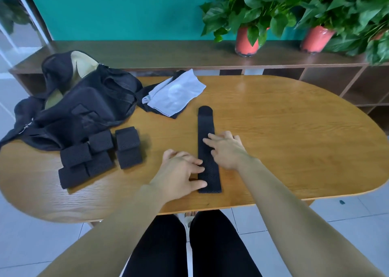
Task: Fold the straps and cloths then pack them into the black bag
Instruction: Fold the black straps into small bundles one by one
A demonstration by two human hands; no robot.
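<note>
A long black strap (207, 127) lies flat and straight on the wooden table (284, 133), running away from me. My left hand (181, 173) touches the strap's near end from the left, thumb and fingertips on its edge. My right hand (226, 150) rests on the strap's middle with straight fingers spread over it. Several folded black straps (99, 154) sit in a cluster to the left. A light grey cloth (174, 93) lies on a dark cloth (160, 110) at the back. The black bag (82, 106) lies open at the far left.
Behind the table stands a dark wooden shelf unit (210, 55) with two potted plants in red pots (247, 41) at the right. The table's right half is bare wood. My legs in black trousers (189, 245) show below the near edge.
</note>
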